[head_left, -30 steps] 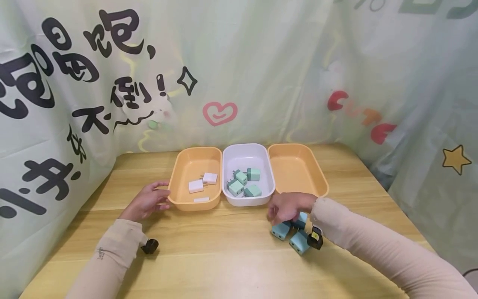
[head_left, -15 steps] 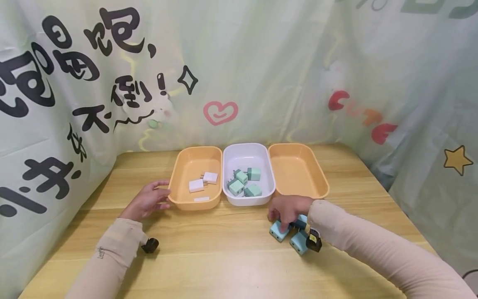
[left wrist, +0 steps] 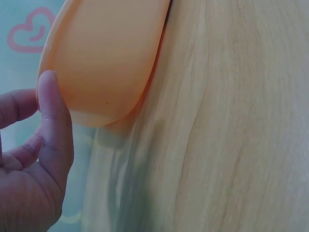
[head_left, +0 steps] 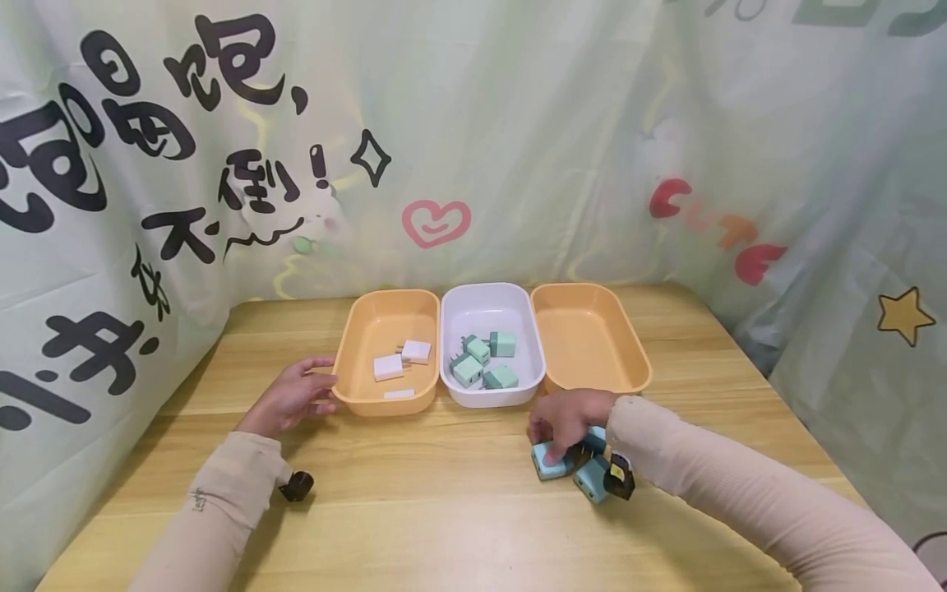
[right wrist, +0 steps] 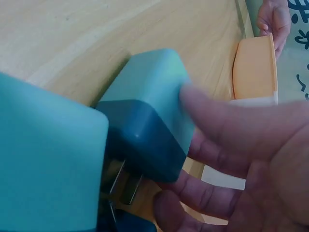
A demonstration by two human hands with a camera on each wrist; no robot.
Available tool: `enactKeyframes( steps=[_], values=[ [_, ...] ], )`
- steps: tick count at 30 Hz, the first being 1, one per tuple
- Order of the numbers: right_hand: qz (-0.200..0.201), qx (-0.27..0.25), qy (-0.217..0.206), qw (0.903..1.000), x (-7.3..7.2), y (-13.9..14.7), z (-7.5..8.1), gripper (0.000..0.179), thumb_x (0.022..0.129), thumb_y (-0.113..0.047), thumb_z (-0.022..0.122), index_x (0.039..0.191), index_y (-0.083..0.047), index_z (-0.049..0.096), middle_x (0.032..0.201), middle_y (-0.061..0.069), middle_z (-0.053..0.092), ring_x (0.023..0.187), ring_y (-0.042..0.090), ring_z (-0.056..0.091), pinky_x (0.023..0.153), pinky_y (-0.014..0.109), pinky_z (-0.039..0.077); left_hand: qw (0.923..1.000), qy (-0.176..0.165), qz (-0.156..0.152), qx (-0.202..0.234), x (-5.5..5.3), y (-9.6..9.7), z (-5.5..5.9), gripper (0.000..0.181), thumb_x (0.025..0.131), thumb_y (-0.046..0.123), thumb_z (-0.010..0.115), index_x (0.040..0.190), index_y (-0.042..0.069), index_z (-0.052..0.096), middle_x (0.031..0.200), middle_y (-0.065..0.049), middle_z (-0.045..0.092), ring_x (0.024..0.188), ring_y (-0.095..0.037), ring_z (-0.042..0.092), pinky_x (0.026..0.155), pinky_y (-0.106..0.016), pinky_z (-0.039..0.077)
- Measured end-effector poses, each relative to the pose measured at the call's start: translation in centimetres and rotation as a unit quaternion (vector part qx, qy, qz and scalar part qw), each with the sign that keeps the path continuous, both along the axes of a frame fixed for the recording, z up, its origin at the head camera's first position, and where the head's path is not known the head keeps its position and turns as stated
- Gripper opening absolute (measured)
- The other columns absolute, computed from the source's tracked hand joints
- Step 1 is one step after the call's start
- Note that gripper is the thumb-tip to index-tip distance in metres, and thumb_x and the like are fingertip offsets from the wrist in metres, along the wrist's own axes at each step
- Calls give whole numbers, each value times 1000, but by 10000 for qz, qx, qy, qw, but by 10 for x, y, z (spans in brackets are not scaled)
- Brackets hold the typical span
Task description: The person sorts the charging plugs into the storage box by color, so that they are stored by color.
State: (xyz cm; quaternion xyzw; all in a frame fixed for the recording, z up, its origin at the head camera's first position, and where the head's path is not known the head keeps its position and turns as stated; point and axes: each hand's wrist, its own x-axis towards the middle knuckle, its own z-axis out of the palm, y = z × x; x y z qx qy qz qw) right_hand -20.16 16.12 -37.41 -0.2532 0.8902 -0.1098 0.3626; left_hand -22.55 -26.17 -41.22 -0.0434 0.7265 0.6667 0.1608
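Note:
My right hand (head_left: 568, 421) pinches a blue two-tone charger plug (head_left: 547, 462), thumb on one face and fingers at the opposite side. In the right wrist view this charger (right wrist: 152, 111) is close up, its metal prongs pointing down. Another blue charger (head_left: 592, 478) lies beside it on the table. A further one (head_left: 595, 439) is partly hidden behind the wrist. My left hand (head_left: 292, 399) touches the outer left side of the left orange tray (head_left: 348, 345) with thumb and fingers fairly straight; in the left wrist view the thumb rests against the tray's wall (left wrist: 111, 58).
White charger plugs (head_left: 389, 367) lie in the left orange tray. Several green chargers (head_left: 468, 371) are in the white tray (head_left: 491, 298) in the middle. At the right stands a second orange tray (head_left: 588, 337). A printed curtain (head_left: 518, 164) hangs behind the wooden table (head_left: 414, 510).
My right thumb has come down onto the blue charger, which has shifted slightly left and turned. My left hand stays at the orange tray.

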Motion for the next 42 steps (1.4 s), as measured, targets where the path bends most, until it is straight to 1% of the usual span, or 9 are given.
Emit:
enactKeyframes(
  steps=[6, 13, 19, 23, 28, 30, 35, 39, 42],
  values=[
    [116, -192, -36, 9997, 1, -1, -2, 33, 65, -8, 90, 84, -14, 63, 82, -3, 61, 77, 14, 53, 74, 29, 48, 10000, 9, -17, -32, 1, 1, 1, 56, 99, 6, 52, 146, -4, 25, 96, -8, 60, 81, -14, 63, 67, -27, 59],
    [196, -3, 14, 9998, 2, -4, -3, 31, 67, -11, 89, 80, -14, 60, 80, -4, 57, 75, 12, 50, 68, 26, 45, 10000, -12, -58, -24, 2, 0, 1, 56, 98, 5, 52, 146, -5, 24, 97, -10, 60, 81, -14, 63, 68, -28, 59],
    [300, -256, -119, 9992, -2, -4, -1, 30, 73, -9, 85, 85, -15, 58, 78, -1, 54, 72, 12, 48, 66, 24, 42, 10000, -6, -72, -68, 0, -1, 1, 55, 98, 5, 51, 145, -5, 25, 99, -11, 60, 83, -16, 63, 71, -30, 59],
    [15, -433, -516, 9977, -4, -6, 4, 25, 78, -8, 80, 91, -17, 60, 71, 0, 55, 61, 11, 48, 57, 23, 42, 10000, -4, -78, -55, 0, -1, 2, 54, 98, 5, 51, 145, -5, 25, 100, -12, 59, 83, -16, 62, 71, -30, 59],
    [-387, -533, -944, 9933, -6, -9, 12, 24, 81, -5, 77, 96, -14, 60, 69, 2, 54, 59, 13, 50, 51, 27, 48, 10000, 5, -63, -52, 0, -1, 1, 54, 98, 5, 51, 145, -5, 25, 99, -11, 58, 82, -15, 61, 70, -29, 59],
    [-478, -561, -1039, 9919, -8, -10, 14, 24, 82, -5, 76, 96, -14, 59, 67, 1, 52, 58, 14, 49, 50, 28, 48, 10000, 2, -43, -60, 0, -1, 1, 54, 98, 5, 51, 145, -4, 25, 99, -10, 58, 82, -15, 61, 70, -29, 59],
    [-574, -641, -1069, 9905, -11, -13, 21, 23, 83, -6, 76, 96, -13, 59, 67, 0, 48, 55, 15, 46, 47, 27, 42, 10000, -12, -27, -69, 0, -1, 0, 55, 98, 6, 52, 145, -4, 25, 98, -10, 58, 83, -16, 61, 71, -29, 59],
    [-572, -704, -992, 9909, -14, -14, 27, 23, 82, -6, 76, 97, -12, 59, 71, 1, 48, 58, 14, 48, 48, 26, 45, 10000, -19, -28, -70, 1, -2, 0, 55, 98, 6, 52, 145, -4, 25, 98, -10, 57, 83, -16, 61, 71, -29, 59],
    [-523, -703, -921, 9919, -17, -15, 32, 23, 83, -6, 75, 99, -12, 59, 77, 3, 51, 62, 15, 51, 53, 30, 51, 10000, -12, -15, -73, 1, -1, 1, 54, 99, 6, 52, 145, -4, 25, 97, -9, 57, 83, -15, 60, 71, -29, 59]
  ],
)
